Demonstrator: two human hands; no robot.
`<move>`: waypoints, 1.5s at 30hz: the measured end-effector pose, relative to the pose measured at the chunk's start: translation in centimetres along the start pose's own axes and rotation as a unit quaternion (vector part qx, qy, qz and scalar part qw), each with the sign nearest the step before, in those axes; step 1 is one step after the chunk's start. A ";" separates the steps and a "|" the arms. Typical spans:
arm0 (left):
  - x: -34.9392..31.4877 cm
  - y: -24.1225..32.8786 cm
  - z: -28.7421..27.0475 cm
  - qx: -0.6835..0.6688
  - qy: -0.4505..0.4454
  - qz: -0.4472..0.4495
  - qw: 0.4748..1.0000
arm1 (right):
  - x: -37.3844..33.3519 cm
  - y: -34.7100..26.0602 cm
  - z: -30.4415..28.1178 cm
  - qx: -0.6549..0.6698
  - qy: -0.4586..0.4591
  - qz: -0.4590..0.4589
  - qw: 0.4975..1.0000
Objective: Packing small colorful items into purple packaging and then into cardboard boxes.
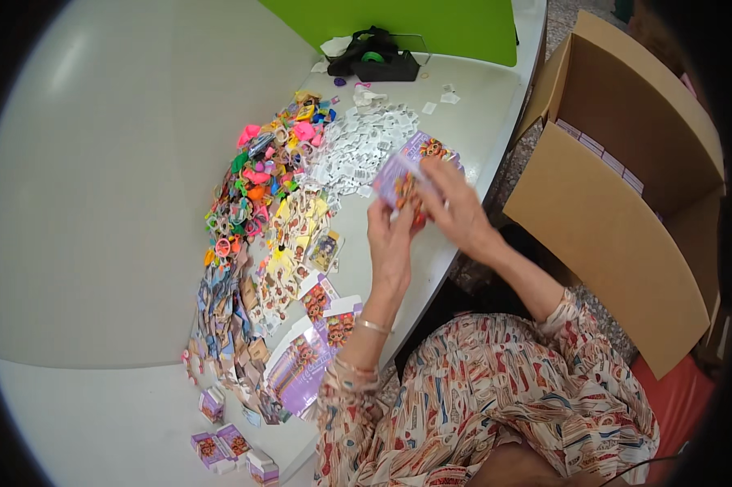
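Observation:
Over the table's right edge, both my hands are at a small purple printed carton (394, 180) with cartoon figures on it. My left hand (390, 243) grips its near end, thumb and fingers closed on it. My right hand (461, 213) has its fingers closed at the carton's right side, slightly blurred by motion. Just beyond lies another purple carton (428, 146), partly behind my right fingers. Left of the cartons spreads a heap of small white printed slips (362, 146). By my left forearm lies a fanned stack of flat purple cartons (301, 373).
A long pile of colourful small toys (256, 174) runs along the left, with yellow picture cards (289, 243) and bluish packets (220, 300) nearer. Several filled small boxes (220, 445) sit at front left. A black tape dispenser (386, 66) stands at the back; a large open cardboard box (601, 219) is at right.

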State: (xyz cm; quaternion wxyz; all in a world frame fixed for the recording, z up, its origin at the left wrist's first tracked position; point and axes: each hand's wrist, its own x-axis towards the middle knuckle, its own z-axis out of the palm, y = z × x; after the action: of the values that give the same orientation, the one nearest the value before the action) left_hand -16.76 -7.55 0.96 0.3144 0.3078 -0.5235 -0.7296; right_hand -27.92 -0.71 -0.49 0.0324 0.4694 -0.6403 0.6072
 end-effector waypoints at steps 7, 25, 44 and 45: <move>9.4 -2.1 4.3 0.094 -0.030 0.045 0.994 | 6.2 7.5 -1.2 -0.147 0.013 0.066 0.987; 14.1 -4.5 -1.3 0.171 -0.073 0.018 0.982 | 4.8 6.5 -1.4 -0.068 -0.042 0.146 0.986; 13.9 -5.7 -0.1 0.107 0.036 0.043 0.993 | 4.1 8.3 -0.8 -0.133 -0.044 0.131 0.981; 13.9 -5.8 -0.1 0.073 0.037 0.028 0.996 | 4.0 8.4 -0.8 -0.139 -0.043 0.124 0.981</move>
State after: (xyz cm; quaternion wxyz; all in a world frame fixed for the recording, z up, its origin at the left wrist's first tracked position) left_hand -26.00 -16.95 -6.24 0.3306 0.3422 -0.5720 -0.6681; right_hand -35.99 -3.80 -4.11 -0.0062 0.4030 -0.7726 0.4905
